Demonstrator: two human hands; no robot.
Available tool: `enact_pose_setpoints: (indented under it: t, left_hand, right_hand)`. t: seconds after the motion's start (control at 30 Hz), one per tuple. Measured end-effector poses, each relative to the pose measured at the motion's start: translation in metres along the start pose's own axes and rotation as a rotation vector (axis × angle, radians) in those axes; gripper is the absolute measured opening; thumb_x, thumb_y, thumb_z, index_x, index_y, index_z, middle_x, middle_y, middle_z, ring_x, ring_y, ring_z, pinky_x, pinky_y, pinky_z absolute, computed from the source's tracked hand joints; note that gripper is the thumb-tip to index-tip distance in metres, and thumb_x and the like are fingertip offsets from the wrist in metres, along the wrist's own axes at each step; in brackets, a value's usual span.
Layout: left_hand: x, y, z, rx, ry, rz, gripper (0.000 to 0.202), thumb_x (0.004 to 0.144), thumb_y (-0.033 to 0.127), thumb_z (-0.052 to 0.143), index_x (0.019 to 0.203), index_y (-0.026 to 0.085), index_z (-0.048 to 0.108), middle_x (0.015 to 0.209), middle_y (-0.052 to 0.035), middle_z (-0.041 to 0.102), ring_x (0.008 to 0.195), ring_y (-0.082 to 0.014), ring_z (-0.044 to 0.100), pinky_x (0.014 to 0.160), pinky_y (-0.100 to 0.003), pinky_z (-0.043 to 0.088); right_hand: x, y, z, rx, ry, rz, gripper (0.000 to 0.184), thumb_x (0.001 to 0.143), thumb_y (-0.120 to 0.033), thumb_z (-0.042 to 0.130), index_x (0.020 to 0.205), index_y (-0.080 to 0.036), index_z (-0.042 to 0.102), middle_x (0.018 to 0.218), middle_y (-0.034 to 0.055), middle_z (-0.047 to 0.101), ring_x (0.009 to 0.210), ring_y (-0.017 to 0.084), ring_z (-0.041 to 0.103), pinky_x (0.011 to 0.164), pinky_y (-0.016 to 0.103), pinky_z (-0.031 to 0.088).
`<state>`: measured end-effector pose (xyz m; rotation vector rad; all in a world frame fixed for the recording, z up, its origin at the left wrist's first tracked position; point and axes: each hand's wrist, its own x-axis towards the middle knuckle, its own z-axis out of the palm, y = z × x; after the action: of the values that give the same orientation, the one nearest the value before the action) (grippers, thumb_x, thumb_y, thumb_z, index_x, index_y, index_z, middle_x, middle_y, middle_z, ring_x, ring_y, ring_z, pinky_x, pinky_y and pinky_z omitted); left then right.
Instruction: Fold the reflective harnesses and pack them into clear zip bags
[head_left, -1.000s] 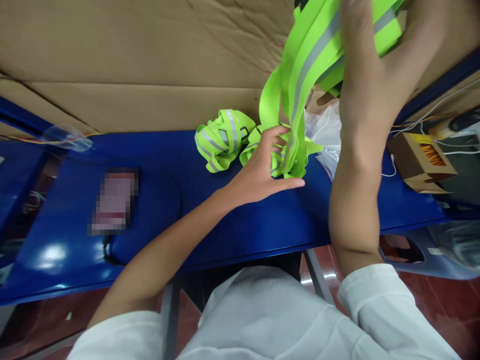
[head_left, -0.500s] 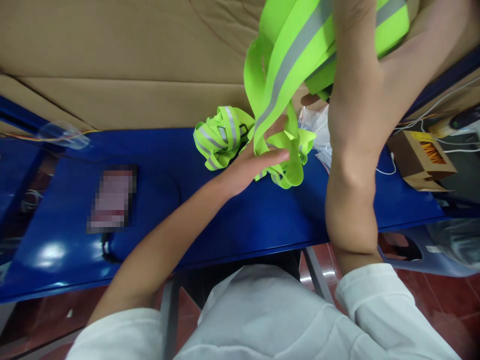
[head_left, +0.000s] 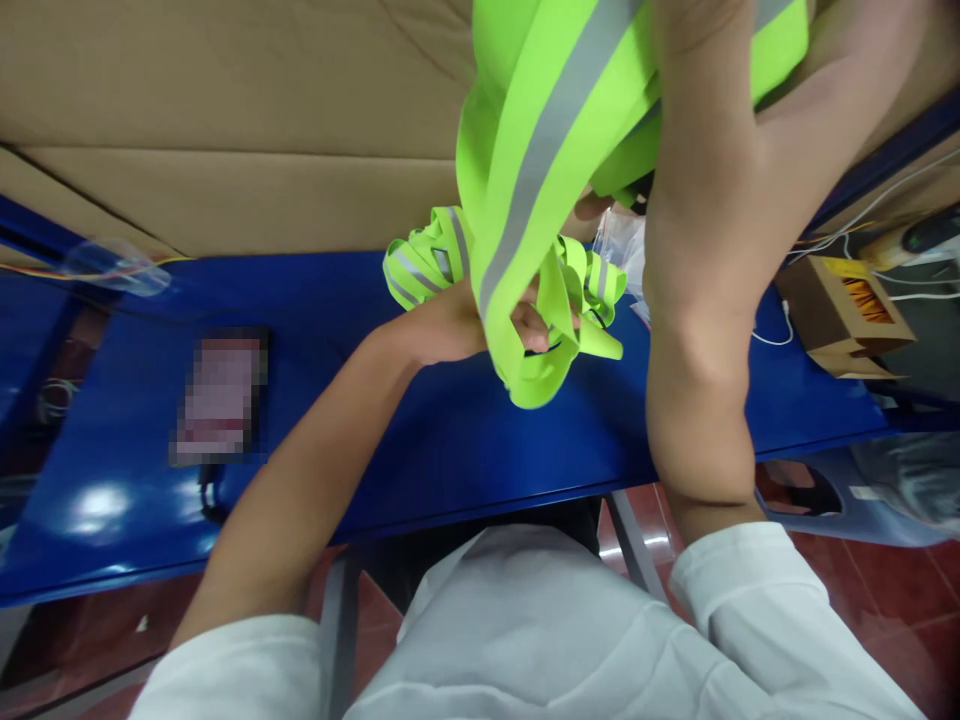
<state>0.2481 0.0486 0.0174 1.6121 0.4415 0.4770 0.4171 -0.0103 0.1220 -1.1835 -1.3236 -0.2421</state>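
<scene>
A bright yellow-green reflective strap (head_left: 555, 120) with a grey stripe hangs in loops from high at the top of the view. My right hand (head_left: 742, 160), raised close to the camera, grips its upper part; the fingertips are mostly hidden. Lower down, my left hand (head_left: 450, 325) reaches behind the hanging loop, its fingers curled around the strap's lower end just above the table. More bundled yellow-green reflective straps (head_left: 411, 272) lie on the blue table (head_left: 450, 450) behind my left hand, partly covered by it and by the loop.
A phone-like device (head_left: 221, 395), its screen blurred out, lies at the left with a cable. Clear plastic bags (head_left: 624, 240) are behind the straps. An open cardboard box (head_left: 832, 310) stands at the right among white cables. Brown padded covering (head_left: 225, 200) rises behind the table.
My left hand has moved left and its spread fingers have curled in around the strap. The hanging loop has shifted left and lower. My right hand has barely moved.
</scene>
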Motion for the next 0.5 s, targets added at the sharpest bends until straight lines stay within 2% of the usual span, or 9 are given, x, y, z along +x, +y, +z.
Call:
enact_pose_setpoints:
  t: [0.1, 0.17, 0.27, 0.37, 0.4, 0.43, 0.5]
  left_hand:
    - [0.003, 0.001, 0.011, 0.096, -0.05, 0.096, 0.032, 0.082, 0.032, 0.087, 0.109, 0.02, 0.076, 0.09, -0.0036, 0.072, 0.082, -0.0168, 0.069, 0.075, -0.032, 0.059]
    - [0.006, 0.001, 0.016, 0.201, 0.027, 0.217, 0.024, 0.084, 0.035, 0.086, 0.101, 0.023, 0.075, 0.083, -0.0014, 0.068, 0.076, -0.0153, 0.064, 0.074, -0.032, 0.058]
    - [0.01, -0.001, 0.021, 0.321, 0.162, 0.324, 0.02, 0.086, 0.039, 0.085, 0.086, 0.023, 0.072, 0.084, -0.0029, 0.067, 0.08, -0.0178, 0.065, 0.08, -0.035, 0.059]
    - [0.009, -0.005, 0.023, 0.238, 0.239, 0.288, 0.021, 0.087, 0.036, 0.083, 0.1, 0.023, 0.074, 0.108, -0.0052, 0.074, 0.101, -0.0223, 0.071, 0.094, -0.039, 0.06]
    - [0.008, -0.006, 0.024, 0.199, 0.246, 0.26, 0.024, 0.088, 0.035, 0.081, 0.107, 0.023, 0.073, 0.113, -0.0055, 0.074, 0.103, -0.0227, 0.072, 0.095, -0.039, 0.061]
    - [0.007, -0.009, 0.024, 0.166, 0.246, 0.229, 0.026, 0.09, 0.035, 0.079, 0.112, 0.023, 0.072, 0.115, -0.0054, 0.075, 0.1, -0.022, 0.072, 0.091, -0.039, 0.062]
    - [0.006, -0.013, 0.025, 0.127, 0.223, 0.182, 0.031, 0.091, 0.037, 0.077, 0.118, 0.023, 0.069, 0.108, -0.0044, 0.076, 0.08, -0.0178, 0.071, 0.072, -0.035, 0.061]
  right_hand:
    - [-0.002, -0.002, 0.001, 0.08, -0.051, -0.003, 0.062, 0.093, -0.032, 0.023, 0.131, -0.005, 0.064, 0.12, -0.0057, 0.071, 0.131, 0.009, 0.062, 0.116, 0.019, 0.036]
    - [-0.003, -0.001, 0.002, 0.101, -0.057, -0.028, 0.06, 0.095, -0.032, 0.024, 0.132, 0.0, 0.059, 0.123, -0.0033, 0.07, 0.129, 0.011, 0.063, 0.117, 0.02, 0.038]
    - [-0.004, 0.002, 0.003, 0.112, -0.083, -0.096, 0.053, 0.098, -0.028, 0.028, 0.131, -0.006, 0.063, 0.122, -0.0064, 0.071, 0.138, 0.014, 0.06, 0.118, 0.022, 0.039]
    - [-0.003, 0.005, 0.005, 0.078, -0.058, -0.126, 0.053, 0.095, -0.024, 0.024, 0.113, -0.012, 0.073, 0.125, -0.0079, 0.071, 0.147, 0.02, 0.054, 0.116, 0.026, 0.04]
    - [-0.003, 0.005, 0.005, 0.066, -0.044, -0.126, 0.053, 0.094, -0.024, 0.024, 0.109, -0.013, 0.074, 0.128, -0.0079, 0.071, 0.149, 0.021, 0.052, 0.114, 0.027, 0.041]
    - [-0.002, 0.005, 0.006, 0.056, -0.039, -0.12, 0.053, 0.094, -0.025, 0.025, 0.107, -0.015, 0.075, 0.13, -0.0083, 0.07, 0.149, 0.021, 0.051, 0.112, 0.027, 0.043]
    - [-0.003, 0.006, 0.006, 0.032, -0.044, -0.093, 0.051, 0.095, -0.027, 0.027, 0.112, -0.02, 0.075, 0.131, -0.0095, 0.07, 0.148, 0.017, 0.054, 0.109, 0.026, 0.045]
